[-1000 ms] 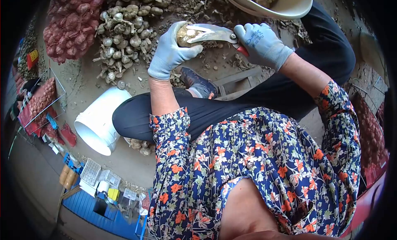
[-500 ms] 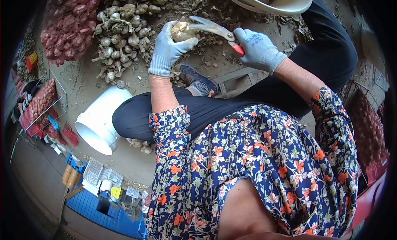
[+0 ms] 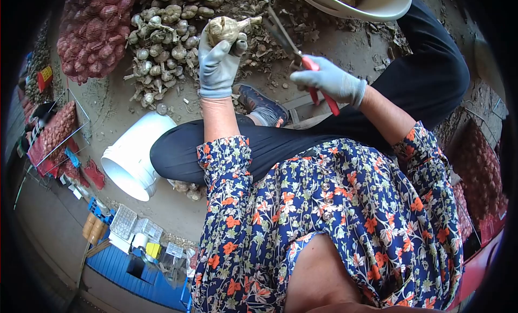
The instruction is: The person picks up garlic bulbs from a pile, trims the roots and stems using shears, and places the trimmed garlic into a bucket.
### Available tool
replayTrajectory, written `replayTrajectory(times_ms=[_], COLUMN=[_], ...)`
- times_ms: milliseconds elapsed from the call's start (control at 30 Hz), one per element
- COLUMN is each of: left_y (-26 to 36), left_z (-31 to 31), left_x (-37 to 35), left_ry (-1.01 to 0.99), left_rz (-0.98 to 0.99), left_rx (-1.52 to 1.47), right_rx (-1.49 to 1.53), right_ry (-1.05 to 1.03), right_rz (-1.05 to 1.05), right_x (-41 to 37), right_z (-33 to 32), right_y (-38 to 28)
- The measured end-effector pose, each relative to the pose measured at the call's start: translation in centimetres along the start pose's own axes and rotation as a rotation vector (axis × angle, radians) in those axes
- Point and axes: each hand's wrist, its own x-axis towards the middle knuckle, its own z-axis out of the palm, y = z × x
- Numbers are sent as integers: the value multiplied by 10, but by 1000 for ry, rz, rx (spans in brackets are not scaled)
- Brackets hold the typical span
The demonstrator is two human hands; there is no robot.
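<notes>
A large garlic bulb (image 3: 223,30) rests in the gloved fingers of my left hand (image 3: 218,67), its stem stub pointing right. My right hand (image 3: 332,80), also in a grey-white glove, grips red-handled pruning shears (image 3: 309,65). The shears' blades are apart, their tips close to the end of the stem. Beyond my left hand lies a heap of garlic bulbs (image 3: 156,54) on the ground, with dry trimmings (image 3: 270,49) scattered beside it.
At the upper left stands a red mesh sack (image 3: 94,32) full of bulbs. A white bucket (image 3: 132,156) lies tipped by my knee. The pale basin (image 3: 372,12) at the top right holds several bulbs. More filled sacks (image 3: 477,173) stand at the right.
The garlic bulb has turned in my left hand, so its stem now shows pointing right. My right hand has moved slightly left and down, the shears tilting more upright with handles spread.
</notes>
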Motion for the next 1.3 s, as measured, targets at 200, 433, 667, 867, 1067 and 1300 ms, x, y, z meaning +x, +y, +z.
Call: replayTrajectory(times_ms=[200, 433, 667, 867, 1067, 1300], left_y=[-9, -9, 20, 88, 130, 92], left_z=[1, 20, 119, -113, -184, -78], left_x=[-1, 13, 67, 119, 130, 55], left_ry=[30, 118, -216, 1126, 722, 402], left_rz=[-17, -21, 124, 423, -459, 37], left_rx=[-58, 161, 343, 1305, 2034, 730], right_rx=[-19, 202, 337, 138, 58, -687], right_ry=[-124, -74, 49, 131, 75, 239], right_rz=[-87, -31, 221, 262, 322, -25], right_x=[12, 25, 16, 7, 2, 11], right_z=[15, 13, 19, 26, 35, 33], right_y=[-15, -3, 17, 13, 21, -2])
